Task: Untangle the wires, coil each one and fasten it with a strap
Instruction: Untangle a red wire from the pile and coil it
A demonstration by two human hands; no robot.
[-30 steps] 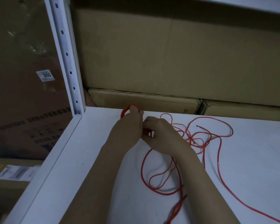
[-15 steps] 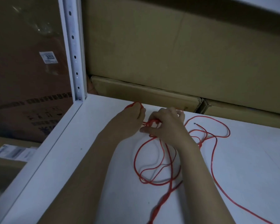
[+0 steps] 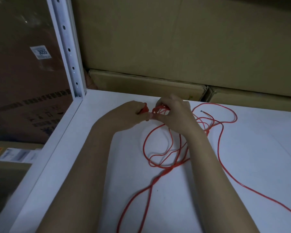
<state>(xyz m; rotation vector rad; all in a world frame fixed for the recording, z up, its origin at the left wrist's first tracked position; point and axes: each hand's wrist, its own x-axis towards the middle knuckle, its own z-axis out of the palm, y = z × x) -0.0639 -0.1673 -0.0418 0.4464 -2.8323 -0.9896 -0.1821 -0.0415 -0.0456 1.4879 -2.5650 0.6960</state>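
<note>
Left hand (image 3: 128, 113) and right hand (image 3: 175, 113) both pinch small red wire (image 3: 160, 109) coil on white shelf (image 3: 242, 157); loose loops trail

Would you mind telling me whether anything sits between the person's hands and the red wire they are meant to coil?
Nothing visible does. The left hand and right hand already grip a bunch of the red wire between them, above the white shelf. The remaining loops lie loose on the shelf, with only the forearms crossing over them.

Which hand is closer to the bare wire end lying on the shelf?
Right. The right hand sits just left of the bare wire end; the left hand is farther left, beyond the right hand.
</note>
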